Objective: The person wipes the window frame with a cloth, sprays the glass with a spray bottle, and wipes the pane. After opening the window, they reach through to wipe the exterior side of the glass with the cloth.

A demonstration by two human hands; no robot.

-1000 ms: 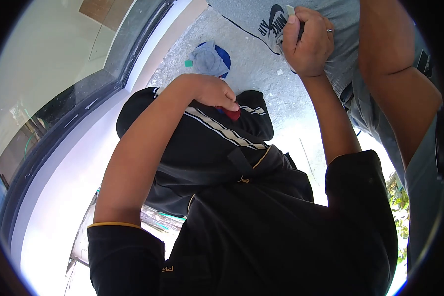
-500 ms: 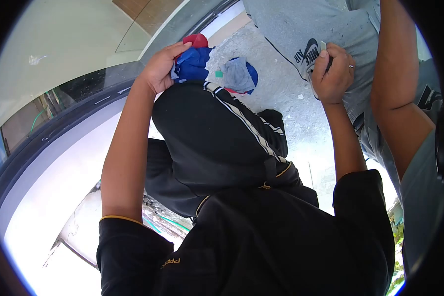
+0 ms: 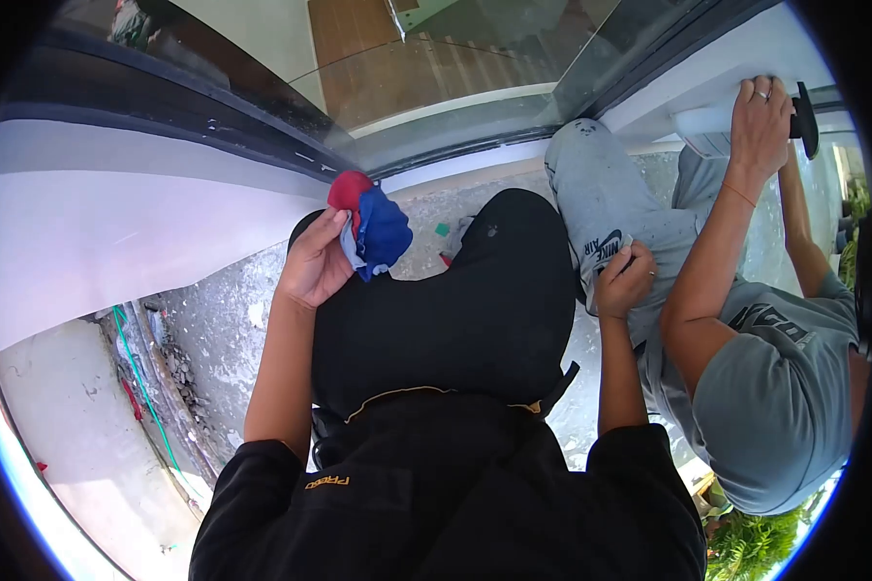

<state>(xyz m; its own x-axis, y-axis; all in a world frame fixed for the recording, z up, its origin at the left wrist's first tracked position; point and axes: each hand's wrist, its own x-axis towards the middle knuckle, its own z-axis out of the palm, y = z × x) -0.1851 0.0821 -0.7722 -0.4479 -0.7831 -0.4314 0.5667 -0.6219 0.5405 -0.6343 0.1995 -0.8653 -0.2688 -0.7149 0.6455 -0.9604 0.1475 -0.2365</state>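
Wearer's hands, two (left hand (image 3: 318, 261), right hand (image 3: 626, 281)); red-and-blue cloth bundle (image 3: 384, 232), one; pale piece (image 3: 628, 241), one; co-worker (image 3: 775, 397), one.

Grey trousers (image 3: 591, 179): black swoosh (image 3: 607, 242) with "NIKE AIR". Black shirt (image 3: 455, 508): orange chest lettering (image 3: 327, 481), "PR" (remainder unclear). Grey shirt (image 3: 775, 407): print illegible.

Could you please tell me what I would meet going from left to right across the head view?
Green cord → left hand → red-and-blue cloth → small green piece → right hand → the co-worker's raised hand.
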